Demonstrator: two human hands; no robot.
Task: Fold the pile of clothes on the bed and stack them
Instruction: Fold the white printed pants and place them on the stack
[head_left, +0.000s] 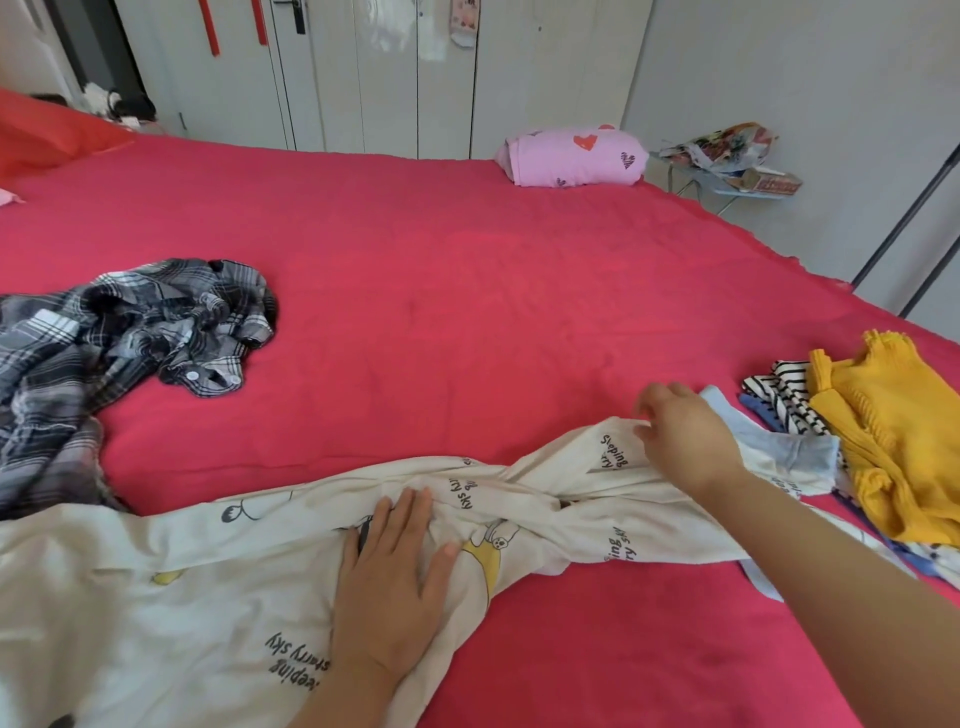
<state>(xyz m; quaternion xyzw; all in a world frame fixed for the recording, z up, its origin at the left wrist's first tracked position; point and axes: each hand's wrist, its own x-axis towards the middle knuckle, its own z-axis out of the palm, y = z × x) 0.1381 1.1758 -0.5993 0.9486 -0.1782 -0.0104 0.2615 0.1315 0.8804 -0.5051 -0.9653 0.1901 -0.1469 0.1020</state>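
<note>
I see the bed (467, 249) in a red sheet. Crumpled plaid shirt (130, 332) on the left, cream printed garment (182, 571) spread along the near edge. Yellow knit (893, 441) over a striped piece (779, 395) at right. Pink heart-print bundle (571, 156) in the far corner, red pillow (47, 130) far left.
</note>
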